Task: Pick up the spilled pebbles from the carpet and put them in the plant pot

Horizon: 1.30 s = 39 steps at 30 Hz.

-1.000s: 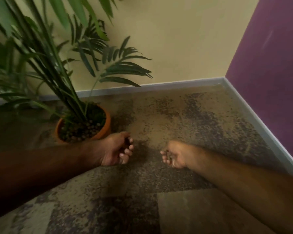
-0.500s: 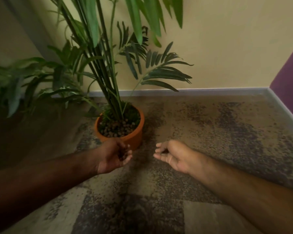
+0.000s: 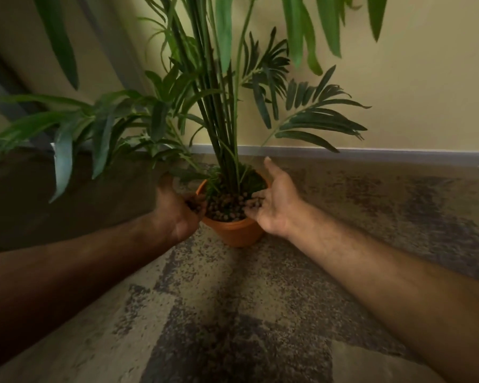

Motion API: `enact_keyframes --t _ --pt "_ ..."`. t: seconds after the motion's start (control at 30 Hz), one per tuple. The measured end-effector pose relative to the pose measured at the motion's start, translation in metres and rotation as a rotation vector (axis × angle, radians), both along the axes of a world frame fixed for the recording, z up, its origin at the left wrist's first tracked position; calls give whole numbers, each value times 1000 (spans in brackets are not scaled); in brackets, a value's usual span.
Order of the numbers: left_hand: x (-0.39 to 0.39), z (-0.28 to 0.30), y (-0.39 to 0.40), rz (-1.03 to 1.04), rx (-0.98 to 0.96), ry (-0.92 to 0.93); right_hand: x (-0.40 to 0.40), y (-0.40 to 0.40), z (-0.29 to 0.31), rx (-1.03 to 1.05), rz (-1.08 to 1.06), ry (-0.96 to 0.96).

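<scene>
An orange plant pot [image 3: 237, 230] stands on the carpet in the middle of the view, with a tall green palm growing out of it. Brown pebbles [image 3: 227, 207] cover the soil in the pot. My left hand [image 3: 174, 208] is at the pot's left rim, palm tilted inward, with several pebbles lying in the cupped fingers. My right hand [image 3: 274, 205] is at the pot's right rim, thumb raised, fingers curled over the rim with pebbles at the fingertips. No loose pebbles show on the carpet.
The mottled brown and beige carpet [image 3: 233, 313] runs to a grey skirting board [image 3: 398, 156] under a yellow wall. Long palm fronds [image 3: 100, 125] hang out to the left and right above the floor.
Both hands have risen from the carpet and moved forward to either side of the pot's rim, carrying pebbles. The view has turned left and closer, centring the pot.
</scene>
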<state>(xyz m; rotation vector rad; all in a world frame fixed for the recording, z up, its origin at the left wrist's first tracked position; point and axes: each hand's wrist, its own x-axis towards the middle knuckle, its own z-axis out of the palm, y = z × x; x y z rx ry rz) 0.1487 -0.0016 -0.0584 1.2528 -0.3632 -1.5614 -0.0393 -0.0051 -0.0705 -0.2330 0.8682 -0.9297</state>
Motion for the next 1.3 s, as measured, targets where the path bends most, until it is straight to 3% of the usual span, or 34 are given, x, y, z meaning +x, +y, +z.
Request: enact_keyframes --t 0.2,0.67,0.73,0.83,0.9,1.0,1.1,1.17,1.3 --pt "-25 8 0 -70 -71 121 -5 -5 7 -49 137 -198" --pt "-30 0 -3 -35 -96 -28 -19 3 10 -134 180 -234" --pt "-34 3 4 0 -117 -100 -22 1 8 -137 154 -230" --pt "-49 2 19 171 -119 -449 -30 -2 -3 -149 64 -164" --pt "-56 -17 33 180 -116 -739 -38 0 -13 -231 18 -2" --pt "-76 -56 55 -85 -138 -1025 -52 8 -28 -346 -21 458" --pt "-112 -80 59 -404 -318 -1139 -69 16 -51 -352 -113 827" --pt "-135 -88 49 -578 -463 -1265 -89 23 -63 -362 -67 1023" --pt "-183 -93 26 -716 -684 -1482 -143 50 -78 -403 52 1508"
